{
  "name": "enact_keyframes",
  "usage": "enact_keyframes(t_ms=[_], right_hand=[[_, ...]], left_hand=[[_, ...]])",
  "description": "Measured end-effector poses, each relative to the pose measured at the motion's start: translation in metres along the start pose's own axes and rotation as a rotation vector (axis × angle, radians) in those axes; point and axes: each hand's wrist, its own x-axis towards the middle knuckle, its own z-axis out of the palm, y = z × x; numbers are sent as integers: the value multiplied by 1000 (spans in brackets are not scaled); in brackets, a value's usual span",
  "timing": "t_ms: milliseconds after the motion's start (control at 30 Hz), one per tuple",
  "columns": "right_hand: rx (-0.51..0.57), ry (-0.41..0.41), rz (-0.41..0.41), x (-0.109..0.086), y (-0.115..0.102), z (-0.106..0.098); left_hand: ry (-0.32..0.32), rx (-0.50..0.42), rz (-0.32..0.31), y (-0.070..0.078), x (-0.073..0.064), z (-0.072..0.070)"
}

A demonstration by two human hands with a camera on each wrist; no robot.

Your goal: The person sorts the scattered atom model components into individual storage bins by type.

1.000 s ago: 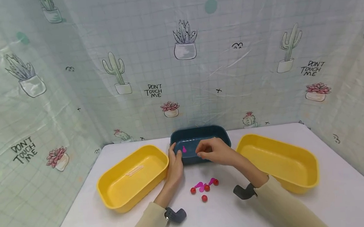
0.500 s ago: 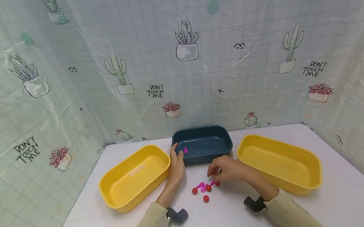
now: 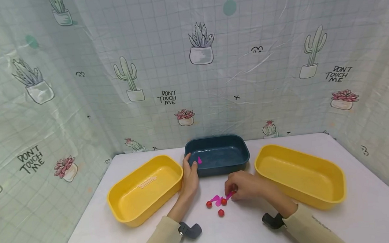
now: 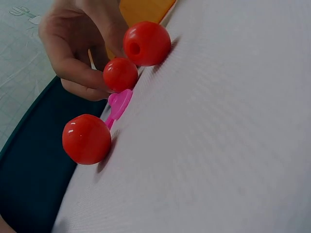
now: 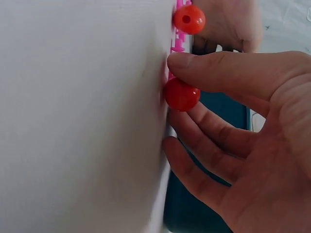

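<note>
My left hand point(image 3: 189, 176) rests against the left end of the dark blue tray point(image 3: 223, 169), fingers along its outside and thumb by the rim. One small pink plastic piece point(image 3: 200, 160) lies in that tray. My right hand point(image 3: 244, 185) is low over the table, thumb and fingers around a red bead point(image 5: 182, 95) with a hole-type twin point(image 5: 189, 19) beyond it. A pink piece point(image 3: 230, 195) sticks out beside its fingertips. More red beads point(image 3: 221, 213) and pink pieces point(image 3: 215, 198) lie to its left; in the left wrist view, beads point(image 4: 87, 139) flank a pink piece point(image 4: 121, 103).
A yellow tray point(image 3: 146, 208) stands at the left with pale thin strips point(image 3: 147, 182) in it. Another yellow tray point(image 3: 333, 187) is at the right, next to my right forearm. A patterned curtain point(image 3: 165, 64) hangs behind the white table point(image 3: 233, 237).
My right hand has come down from over the dark blue tray to the beads and pink pieces, and its fingers have closed in on the rightmost bead. My left hand stays at the tray.
</note>
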Motion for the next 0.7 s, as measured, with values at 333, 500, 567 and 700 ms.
enact_keyframes(t_ms=[333,500,567,700], right_hand=[[-39,28,-45,0,0,4],[-40,31,-45,0,-1,4],[-25,30,-40,0,-1,5],[10,39,-28,1,1,7]], left_hand=[[-4,4,-6,-1,0,0],[-2,7,-18,0,-1,0],[-3,7,-11,-1,-2,-1],[-2,9,2,-2,-1,0]])
